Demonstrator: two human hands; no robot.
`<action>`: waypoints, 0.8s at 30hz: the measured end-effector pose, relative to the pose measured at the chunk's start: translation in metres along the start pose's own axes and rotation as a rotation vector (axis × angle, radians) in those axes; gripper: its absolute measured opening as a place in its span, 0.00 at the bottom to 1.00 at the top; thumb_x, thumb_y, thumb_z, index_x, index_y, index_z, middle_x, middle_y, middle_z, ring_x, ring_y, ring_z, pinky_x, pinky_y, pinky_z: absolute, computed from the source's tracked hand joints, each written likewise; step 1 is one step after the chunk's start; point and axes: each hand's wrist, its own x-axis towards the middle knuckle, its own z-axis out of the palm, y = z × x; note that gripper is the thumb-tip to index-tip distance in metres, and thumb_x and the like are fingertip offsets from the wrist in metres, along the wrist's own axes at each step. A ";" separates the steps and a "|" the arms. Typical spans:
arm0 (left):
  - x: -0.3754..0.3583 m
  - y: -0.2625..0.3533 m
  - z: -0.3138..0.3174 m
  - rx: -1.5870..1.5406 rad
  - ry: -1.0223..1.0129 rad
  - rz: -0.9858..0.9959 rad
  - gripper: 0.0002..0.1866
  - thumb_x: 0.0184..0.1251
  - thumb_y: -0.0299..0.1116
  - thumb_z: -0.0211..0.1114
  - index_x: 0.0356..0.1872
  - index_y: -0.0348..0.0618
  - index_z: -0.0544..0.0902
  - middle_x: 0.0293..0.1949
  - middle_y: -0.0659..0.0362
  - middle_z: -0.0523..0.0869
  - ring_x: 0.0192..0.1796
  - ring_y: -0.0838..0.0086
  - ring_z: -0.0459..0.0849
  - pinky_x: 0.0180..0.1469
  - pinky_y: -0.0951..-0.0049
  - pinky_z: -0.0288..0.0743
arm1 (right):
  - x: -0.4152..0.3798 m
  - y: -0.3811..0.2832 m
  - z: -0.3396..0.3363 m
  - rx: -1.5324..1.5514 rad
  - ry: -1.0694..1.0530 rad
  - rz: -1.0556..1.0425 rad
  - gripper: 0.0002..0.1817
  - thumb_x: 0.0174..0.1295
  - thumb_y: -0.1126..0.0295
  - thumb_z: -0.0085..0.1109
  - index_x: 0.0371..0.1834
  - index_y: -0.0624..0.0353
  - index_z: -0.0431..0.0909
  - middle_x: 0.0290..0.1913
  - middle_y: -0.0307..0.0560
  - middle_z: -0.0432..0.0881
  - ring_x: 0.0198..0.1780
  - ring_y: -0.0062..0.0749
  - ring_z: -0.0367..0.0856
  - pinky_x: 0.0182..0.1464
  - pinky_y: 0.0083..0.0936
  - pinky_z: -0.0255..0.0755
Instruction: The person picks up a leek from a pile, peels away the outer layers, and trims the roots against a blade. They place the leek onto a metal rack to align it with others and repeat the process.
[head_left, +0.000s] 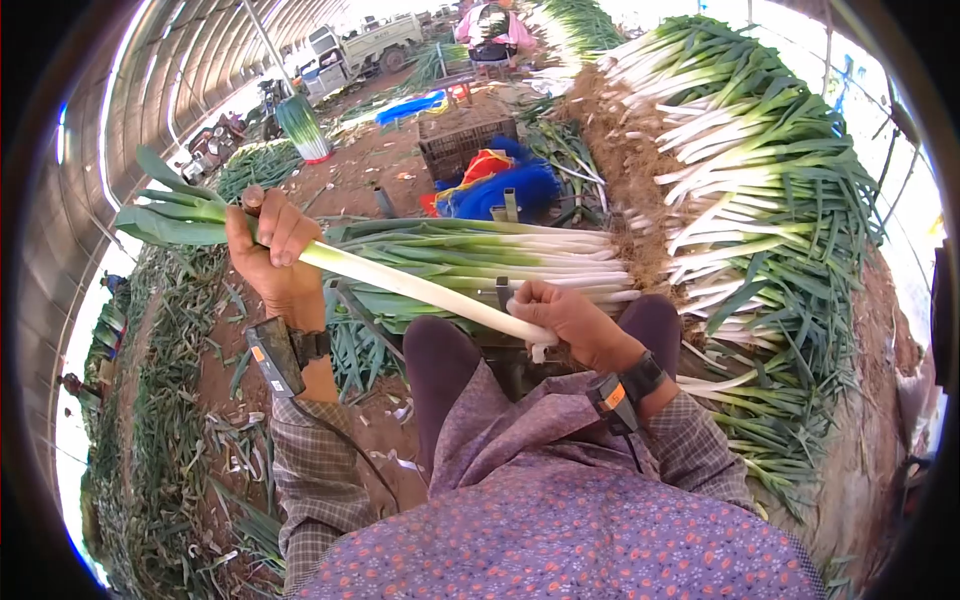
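A long leek (420, 287) slants across in front of me, its green leaves up at the left and its white root end down at the right. My left hand (268, 245) is wrapped round it where the leaves begin. Near the root end, my right hand (575, 322) pinches the white stalk between thumb and fingers. Just beyond, a pile of leeks (480, 250) lies on a metal stand, white ends to the right. Part of that pile is hidden behind the held leek and my hands.
To the right runs a long heap of leeks (760, 190). Ahead are a dark crate (465, 145) and blue netting (510, 190). A tied leek bundle (302, 128) stands at the far left. Leaf scraps (170, 400) cover the left ground. Another person (493, 30) sits farther back, near a truck (370, 48).
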 end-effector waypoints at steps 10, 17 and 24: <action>-0.004 0.018 -0.014 0.336 0.322 0.098 0.11 0.75 0.41 0.53 0.36 0.46 0.77 0.18 0.70 0.67 0.14 0.86 0.60 0.16 0.82 0.56 | 0.040 0.088 -0.115 -1.358 0.311 -0.499 0.14 0.61 0.60 0.53 0.42 0.56 0.81 0.37 0.55 0.84 0.43 0.51 0.82 0.47 0.37 0.75; -0.021 -0.053 -0.053 0.238 0.562 0.128 0.11 0.70 0.43 0.58 0.33 0.48 0.74 0.21 0.69 0.71 0.18 0.84 0.63 0.23 0.79 0.61 | 0.027 -0.007 -0.001 -1.135 0.317 -0.598 0.20 0.62 0.60 0.58 0.55 0.54 0.73 0.39 0.59 0.82 0.45 0.56 0.81 0.45 0.42 0.73; -0.041 -0.071 -0.115 0.009 0.800 0.147 0.17 0.67 0.44 0.56 0.41 0.38 0.76 0.35 0.55 0.79 0.39 0.65 0.77 0.53 0.60 0.74 | 0.001 -0.003 -0.058 -1.384 0.418 -0.466 0.21 0.56 0.68 0.64 0.55 0.48 0.78 0.40 0.53 0.82 0.41 0.52 0.82 0.41 0.41 0.75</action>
